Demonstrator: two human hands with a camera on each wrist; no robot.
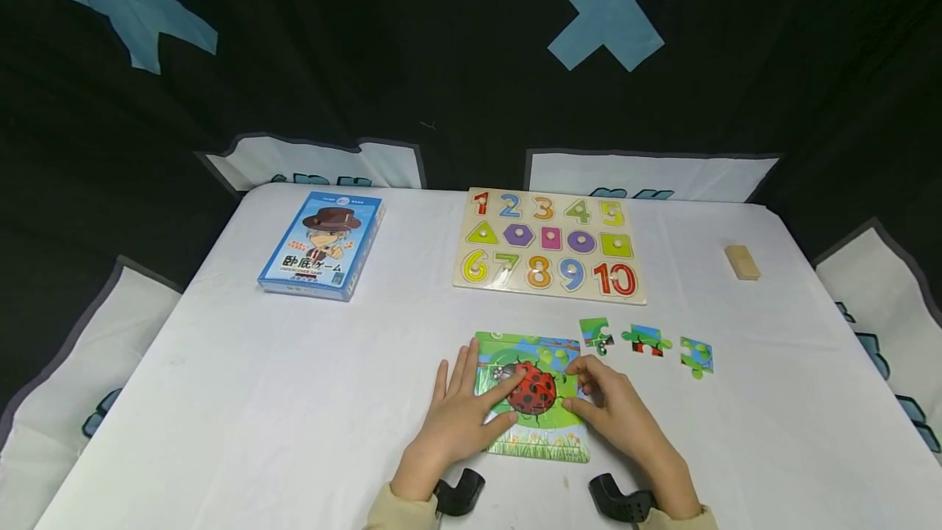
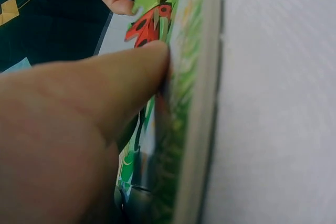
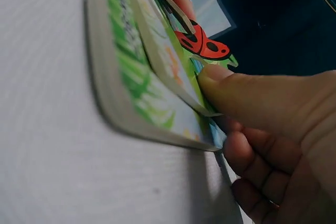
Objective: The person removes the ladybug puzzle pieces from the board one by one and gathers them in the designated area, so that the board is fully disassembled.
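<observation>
A ladybug jigsaw puzzle (image 1: 537, 442) in a flat tray lies near the front of the table. My left hand (image 1: 458, 425) rests on its left side, fingers spread, the index fingertip on the red ladybug. At the puzzle's right side, my right hand (image 1: 616, 409) pinches a red-and-green puzzle piece (image 3: 210, 49) between thumb and fingers. Both wrist views show this piece tilted up from the tray; its far edge is partly hidden by fingers. Beyond the right hand lie three loose pieces: a green one (image 1: 594, 332), a green-and-red one (image 1: 648, 339) and a blue-green one (image 1: 697, 357).
Behind the puzzle lies a wooden number board (image 1: 508, 272) with knobbed digits and shapes. A blue game box (image 1: 320, 244) sits at the back left. On the right is a small wooden block (image 1: 742, 262). Dark cloth (image 1: 471, 88) hangs behind the white table (image 1: 280, 407).
</observation>
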